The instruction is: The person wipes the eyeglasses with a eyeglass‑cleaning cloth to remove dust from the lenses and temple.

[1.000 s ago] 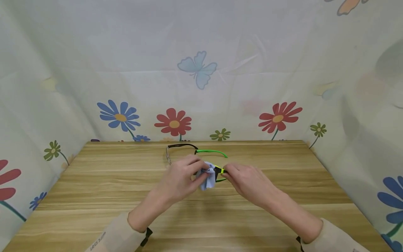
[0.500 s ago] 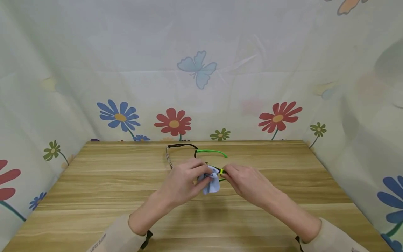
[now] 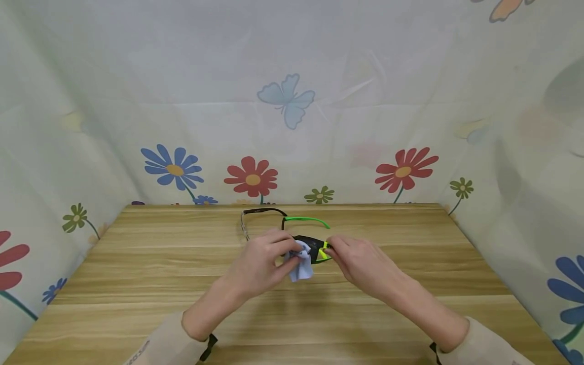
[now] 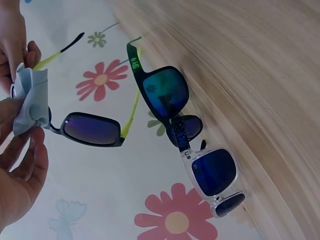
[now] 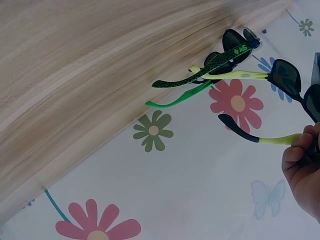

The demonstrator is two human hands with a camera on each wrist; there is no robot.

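Note:
In the head view my left hand (image 3: 262, 258) pinches a light blue cleaning cloth (image 3: 301, 269) between thumb and fingers. The cloth lies over one lens of a pair of dark-framed sunglasses (image 3: 316, 248) with yellow-green temples. My right hand (image 3: 362, 261) pinches those sunglasses at the hinge end on the right, and they are held above the table. From the left wrist the other lens (image 4: 92, 129) shows bare, bluish purple, while the cloth (image 4: 32, 97) wraps the near one. The right wrist view shows both temples (image 5: 242, 75) unfolded.
Behind my hands, black sunglasses with green temples (image 4: 165, 92) and clear-framed sunglasses (image 4: 215, 172) stand close together on the wooden table (image 3: 159, 263). A flower-printed curtain (image 3: 347, 126) encloses the table's back and sides.
The cloth in my left hand shifted right along the lens, then back left. The sunglasses have tilted, so more of their dark front shows. The other two pairs have stayed put.

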